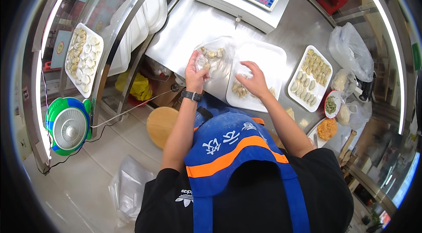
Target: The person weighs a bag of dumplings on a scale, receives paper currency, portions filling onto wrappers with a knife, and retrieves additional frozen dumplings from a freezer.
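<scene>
My left hand grips a transparent plastic bag by its near left side. Several folded wontons show inside it. A large white plastic tray lies to the bag's right on the steel counter. Over its near part is my right hand, thumb and fingers apart, with no wonton visible between them. Just beneath those fingers sits a small cluster of wontons on the tray, partly hidden by the hand. White flour dusts the tray around them.
A price scale stands at the back of the counter. Rightward are a tray of dumplings and wontons, a bowl of chopped greens and an orange filling. Another filled tray and a green-blue fan are at left.
</scene>
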Action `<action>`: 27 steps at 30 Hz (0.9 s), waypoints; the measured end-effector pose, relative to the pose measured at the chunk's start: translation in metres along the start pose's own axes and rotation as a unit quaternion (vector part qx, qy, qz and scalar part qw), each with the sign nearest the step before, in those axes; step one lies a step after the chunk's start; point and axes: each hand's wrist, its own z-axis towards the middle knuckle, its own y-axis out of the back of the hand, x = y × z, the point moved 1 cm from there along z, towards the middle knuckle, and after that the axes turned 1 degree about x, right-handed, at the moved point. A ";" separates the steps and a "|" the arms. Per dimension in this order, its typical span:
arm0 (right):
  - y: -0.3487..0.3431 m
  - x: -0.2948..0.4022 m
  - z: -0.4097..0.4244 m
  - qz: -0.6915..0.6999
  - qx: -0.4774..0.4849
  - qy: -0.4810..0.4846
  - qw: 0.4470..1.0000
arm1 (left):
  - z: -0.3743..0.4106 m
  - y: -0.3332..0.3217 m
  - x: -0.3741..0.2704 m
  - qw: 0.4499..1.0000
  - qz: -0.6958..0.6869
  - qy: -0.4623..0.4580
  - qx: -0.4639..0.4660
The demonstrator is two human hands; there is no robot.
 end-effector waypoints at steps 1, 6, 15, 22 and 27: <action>0.009 -0.013 -0.018 -0.120 -0.005 0.014 0.993 | 0.004 -0.003 0.000 1.000 -0.001 0.006 0.014; -0.016 -0.024 -0.031 -0.356 0.092 0.043 0.929 | 0.012 -0.008 -0.001 0.998 -0.002 0.031 0.057; -0.021 -0.060 -0.030 -0.252 0.054 -0.019 0.966 | 0.013 0.001 -0.007 0.997 -0.007 0.050 0.062; 0.015 0.019 0.008 0.326 -0.053 -0.114 0.937 | 0.012 0.003 -0.012 0.994 0.061 0.032 0.084; -0.022 0.053 0.053 0.170 -0.091 -0.003 0.981 | 0.016 -0.009 -0.012 0.991 0.120 -0.031 0.046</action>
